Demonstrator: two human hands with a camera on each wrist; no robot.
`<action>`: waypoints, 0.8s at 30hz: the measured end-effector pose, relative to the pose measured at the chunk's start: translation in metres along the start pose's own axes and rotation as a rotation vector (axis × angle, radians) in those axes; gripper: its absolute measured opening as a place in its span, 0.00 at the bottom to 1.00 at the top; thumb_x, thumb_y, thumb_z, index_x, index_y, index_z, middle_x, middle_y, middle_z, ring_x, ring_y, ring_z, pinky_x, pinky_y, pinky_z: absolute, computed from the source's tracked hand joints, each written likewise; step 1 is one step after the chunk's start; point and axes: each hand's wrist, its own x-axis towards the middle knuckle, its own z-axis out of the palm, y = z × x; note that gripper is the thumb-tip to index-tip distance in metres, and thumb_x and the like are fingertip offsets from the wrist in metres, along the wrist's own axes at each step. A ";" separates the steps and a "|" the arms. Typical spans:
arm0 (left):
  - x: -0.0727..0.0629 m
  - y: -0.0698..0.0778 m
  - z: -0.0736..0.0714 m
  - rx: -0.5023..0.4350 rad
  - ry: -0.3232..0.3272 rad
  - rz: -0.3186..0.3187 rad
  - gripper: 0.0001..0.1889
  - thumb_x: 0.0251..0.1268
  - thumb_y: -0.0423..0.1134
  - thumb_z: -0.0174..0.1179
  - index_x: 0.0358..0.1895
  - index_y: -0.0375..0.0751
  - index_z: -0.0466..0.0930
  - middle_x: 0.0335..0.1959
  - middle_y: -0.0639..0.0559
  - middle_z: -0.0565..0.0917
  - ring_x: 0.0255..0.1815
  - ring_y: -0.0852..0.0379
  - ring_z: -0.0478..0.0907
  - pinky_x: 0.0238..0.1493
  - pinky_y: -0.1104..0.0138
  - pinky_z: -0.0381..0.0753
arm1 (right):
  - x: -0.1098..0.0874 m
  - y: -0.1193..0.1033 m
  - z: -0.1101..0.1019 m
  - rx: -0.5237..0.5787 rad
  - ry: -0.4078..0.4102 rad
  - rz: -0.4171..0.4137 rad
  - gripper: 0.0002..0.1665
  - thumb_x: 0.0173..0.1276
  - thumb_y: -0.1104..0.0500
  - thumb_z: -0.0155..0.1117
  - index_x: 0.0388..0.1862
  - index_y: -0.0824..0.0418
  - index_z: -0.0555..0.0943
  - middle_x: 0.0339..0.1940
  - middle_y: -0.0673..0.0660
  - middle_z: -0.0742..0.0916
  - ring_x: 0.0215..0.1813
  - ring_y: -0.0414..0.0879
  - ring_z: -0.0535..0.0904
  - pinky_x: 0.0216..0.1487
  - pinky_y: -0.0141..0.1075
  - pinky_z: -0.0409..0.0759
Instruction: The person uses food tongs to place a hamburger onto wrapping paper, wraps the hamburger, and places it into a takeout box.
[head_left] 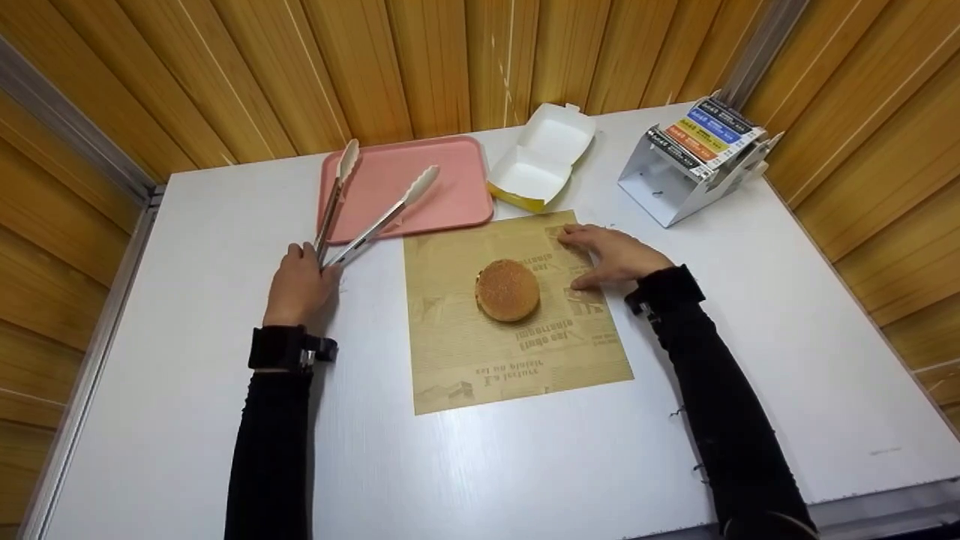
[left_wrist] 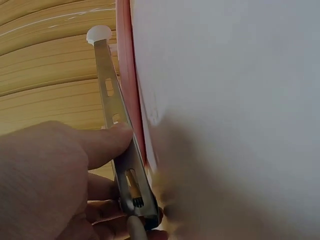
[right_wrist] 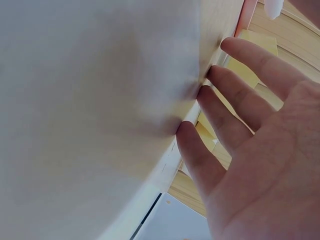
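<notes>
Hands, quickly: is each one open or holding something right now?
Left hand: closed, holding the tongs.
Right hand: open, holding nothing, fingers spread over the brown paper beside the bun.

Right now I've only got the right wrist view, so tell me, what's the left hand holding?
Observer: The left hand grips a pair of metal tongs.

Operator: Are the tongs open or closed?

Observer: Open; their two arms are spread apart.

Operator: And is anything lying on the brown paper?

Observer: Yes, a round bun sits near its middle.
</notes>
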 end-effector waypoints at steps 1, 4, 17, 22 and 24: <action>0.001 0.001 0.001 0.004 0.000 -0.004 0.36 0.79 0.44 0.52 0.70 0.09 0.58 0.60 0.17 0.68 0.58 0.24 0.72 0.61 0.37 0.74 | 0.000 0.000 0.000 -0.001 0.001 0.001 0.53 0.60 0.49 0.81 0.80 0.60 0.67 0.84 0.62 0.62 0.85 0.64 0.52 0.83 0.60 0.51; 0.004 0.003 0.003 0.012 -0.002 -0.025 0.39 0.80 0.45 0.51 0.73 0.09 0.51 0.64 0.15 0.66 0.63 0.22 0.71 0.65 0.37 0.73 | 0.000 0.000 0.000 -0.001 0.000 0.007 0.53 0.60 0.49 0.81 0.80 0.59 0.67 0.85 0.62 0.62 0.85 0.64 0.52 0.83 0.61 0.50; 0.022 -0.003 0.000 -0.074 0.012 0.009 0.46 0.69 0.59 0.64 0.83 0.42 0.54 0.80 0.33 0.60 0.70 0.27 0.68 0.63 0.33 0.73 | -0.001 0.000 0.001 0.007 0.011 0.018 0.53 0.59 0.50 0.82 0.80 0.59 0.67 0.84 0.62 0.63 0.84 0.64 0.53 0.83 0.60 0.51; 0.036 -0.002 0.001 -0.047 -0.052 0.032 0.36 0.70 0.61 0.61 0.76 0.47 0.71 0.78 0.35 0.68 0.67 0.31 0.69 0.62 0.36 0.73 | -0.001 0.000 0.001 0.007 0.011 0.007 0.53 0.59 0.50 0.81 0.80 0.60 0.67 0.84 0.63 0.63 0.84 0.65 0.53 0.83 0.60 0.51; 0.039 -0.001 0.001 -0.014 -0.056 0.015 0.35 0.70 0.62 0.61 0.73 0.45 0.74 0.74 0.34 0.73 0.64 0.33 0.70 0.61 0.37 0.73 | -0.001 0.000 0.000 0.018 0.012 0.009 0.53 0.59 0.50 0.81 0.80 0.59 0.67 0.84 0.62 0.63 0.84 0.65 0.54 0.83 0.60 0.51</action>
